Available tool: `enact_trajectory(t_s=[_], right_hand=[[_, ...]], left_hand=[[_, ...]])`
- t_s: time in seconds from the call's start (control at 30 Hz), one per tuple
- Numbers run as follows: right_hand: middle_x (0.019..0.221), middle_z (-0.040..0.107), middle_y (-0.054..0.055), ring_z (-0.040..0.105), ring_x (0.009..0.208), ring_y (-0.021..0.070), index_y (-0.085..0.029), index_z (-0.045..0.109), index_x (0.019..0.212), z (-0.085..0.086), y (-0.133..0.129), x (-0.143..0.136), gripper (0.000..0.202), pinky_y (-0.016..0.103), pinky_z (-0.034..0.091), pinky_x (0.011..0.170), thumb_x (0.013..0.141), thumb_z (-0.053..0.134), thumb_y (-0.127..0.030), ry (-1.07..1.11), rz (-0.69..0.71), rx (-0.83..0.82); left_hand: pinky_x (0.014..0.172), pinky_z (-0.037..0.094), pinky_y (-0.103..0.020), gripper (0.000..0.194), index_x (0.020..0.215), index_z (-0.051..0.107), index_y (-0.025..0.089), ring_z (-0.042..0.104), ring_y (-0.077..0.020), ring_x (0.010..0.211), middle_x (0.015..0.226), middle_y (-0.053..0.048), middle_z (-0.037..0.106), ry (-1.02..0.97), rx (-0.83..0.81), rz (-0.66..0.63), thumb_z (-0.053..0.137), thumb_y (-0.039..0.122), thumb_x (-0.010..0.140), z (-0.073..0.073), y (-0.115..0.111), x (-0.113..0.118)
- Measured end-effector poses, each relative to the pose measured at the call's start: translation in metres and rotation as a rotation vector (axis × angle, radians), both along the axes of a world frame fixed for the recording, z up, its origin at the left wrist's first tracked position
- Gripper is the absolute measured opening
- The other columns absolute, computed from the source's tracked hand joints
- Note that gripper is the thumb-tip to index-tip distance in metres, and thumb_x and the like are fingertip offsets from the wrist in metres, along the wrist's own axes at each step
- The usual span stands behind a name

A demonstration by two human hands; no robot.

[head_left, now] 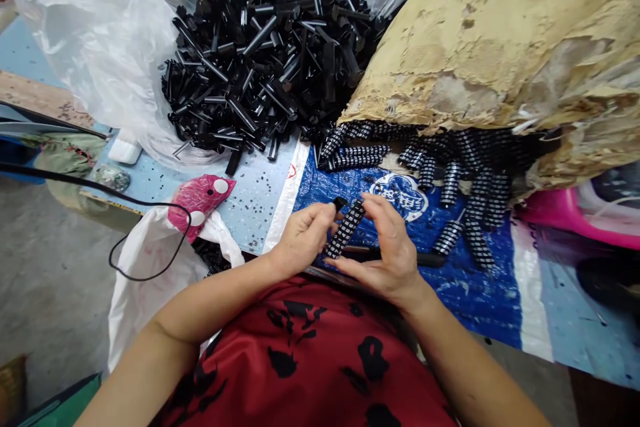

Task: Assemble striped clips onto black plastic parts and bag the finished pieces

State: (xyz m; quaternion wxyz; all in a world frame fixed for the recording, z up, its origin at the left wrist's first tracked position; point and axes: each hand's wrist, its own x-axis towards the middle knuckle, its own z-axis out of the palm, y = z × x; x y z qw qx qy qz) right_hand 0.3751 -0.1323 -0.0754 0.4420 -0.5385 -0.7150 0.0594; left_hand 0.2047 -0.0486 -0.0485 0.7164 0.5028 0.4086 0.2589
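In front of the red patterned clothing, my right hand [387,250] holds a black cylinder with white-dotted rows [345,230] between thumb and fingers, tilted with its top to the right. Beside it my left hand [306,233] is closed on a small black piece [341,203], whose end shows above the fingertips. Black plastic parts [270,47] lie heaped on a clear plastic bag at the back. More dotted cylinders [480,193] spill from a torn yellow sack [480,40] onto a blue printed sheet [320,190]. A dark rod [430,259] lies partly behind my right hand.
A pink wrapped bundle [200,200] sits at the table edge above a white bag [137,293]. A black cable [125,197] loops over them. At the right is a pink basin [560,213]; a white block [125,147] lies at the left.
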Motion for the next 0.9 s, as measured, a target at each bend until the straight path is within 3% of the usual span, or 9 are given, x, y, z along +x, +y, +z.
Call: enact_trajectory(t_s=[0.07,0.23,0.43,0.57,0.67,0.73,0.8,0.9], right_hand=[[0.155,0.052,0.02,0.055,0.142,0.0395,-0.026,0.024,0.167,0.004,-0.001,-0.006,0.11,0.058,0.059,0.108,0.079,0.087,-0.047,0.011,-0.022,-0.009],[0.153,0.054,0.019,0.057,0.139,0.0388,-0.027,0.021,0.168,0.002,-0.003,-0.012,0.11,0.06,0.056,0.111,0.081,0.087,-0.043,-0.012,-0.014,0.057],[0.157,0.052,0.02,0.059,0.14,0.0357,-0.023,0.023,0.168,-0.005,-0.005,-0.009,0.105,0.054,0.057,0.112,0.084,0.085,-0.034,-0.064,0.021,0.065],[0.158,0.051,0.02,0.055,0.143,0.0381,-0.025,0.018,0.169,-0.008,-0.008,-0.009,0.113,0.057,0.055,0.113,0.081,0.085,-0.051,-0.019,0.016,-0.011],[0.153,0.054,0.022,0.052,0.145,0.0413,-0.018,0.025,0.166,-0.014,-0.017,-0.001,0.11,0.06,0.052,0.114,0.081,0.081,-0.06,-0.084,-0.048,-0.107],[0.135,0.068,0.017,0.063,0.13,0.0376,-0.019,0.049,0.151,-0.021,-0.027,0.008,0.074,0.054,0.056,0.104,0.09,0.077,-0.049,-0.229,-0.1,-0.169],[0.107,0.075,0.009,0.072,0.103,0.0285,-0.021,0.066,0.124,-0.025,-0.035,0.015,0.032,0.042,0.057,0.089,0.096,0.071,-0.034,-0.361,-0.122,-0.219],[0.09,0.072,0.005,0.068,0.08,0.0193,-0.021,0.067,0.107,-0.02,-0.037,0.018,0.009,0.032,0.053,0.075,0.1,0.063,-0.024,-0.327,-0.159,-0.2]], left_hand=[[0.05,0.033,-0.027,0.062,0.091,0.067,0.018,0.039,-0.0098,0.051,0.063,0.002,0.054,-0.006,-0.031,0.054,0.053,0.079,0.091,-0.003,-0.002,0.004],[0.069,0.045,-0.026,0.052,0.085,0.069,0.017,0.051,-0.012,0.071,0.076,0.0,0.061,-0.063,-0.009,0.101,0.073,0.068,0.085,-0.002,-0.007,0.008],[0.076,0.058,-0.033,0.048,0.097,0.073,0.017,0.069,-0.0158,0.074,0.086,-0.003,0.073,-0.26,-0.472,-0.013,0.092,0.052,0.07,0.0,0.0,-0.004],[0.07,0.059,-0.035,0.053,0.101,0.07,0.018,0.074,-0.0206,0.073,0.089,-0.005,0.076,-0.253,-0.543,-0.118,0.094,0.05,0.067,-0.011,0.009,-0.01],[0.074,0.056,-0.033,0.047,0.101,0.07,0.018,0.07,-0.0172,0.073,0.089,-0.004,0.074,-0.157,-0.203,-0.051,0.089,0.051,0.073,-0.022,0.019,-0.019],[0.081,0.053,-0.032,0.038,0.103,0.073,0.019,0.068,-0.0174,0.081,0.094,-0.005,0.074,0.004,0.151,-0.003,0.085,0.046,0.079,-0.027,0.03,-0.029],[0.088,0.05,-0.034,0.026,0.103,0.076,0.021,0.066,-0.0199,0.089,0.097,-0.006,0.074,0.214,0.436,-0.04,0.081,0.038,0.083,-0.029,0.043,-0.041],[0.084,0.046,-0.034,0.017,0.094,0.078,0.023,0.063,-0.0208,0.085,0.09,-0.005,0.071,0.455,0.626,-0.196,0.081,0.034,0.081,-0.03,0.061,-0.055]])
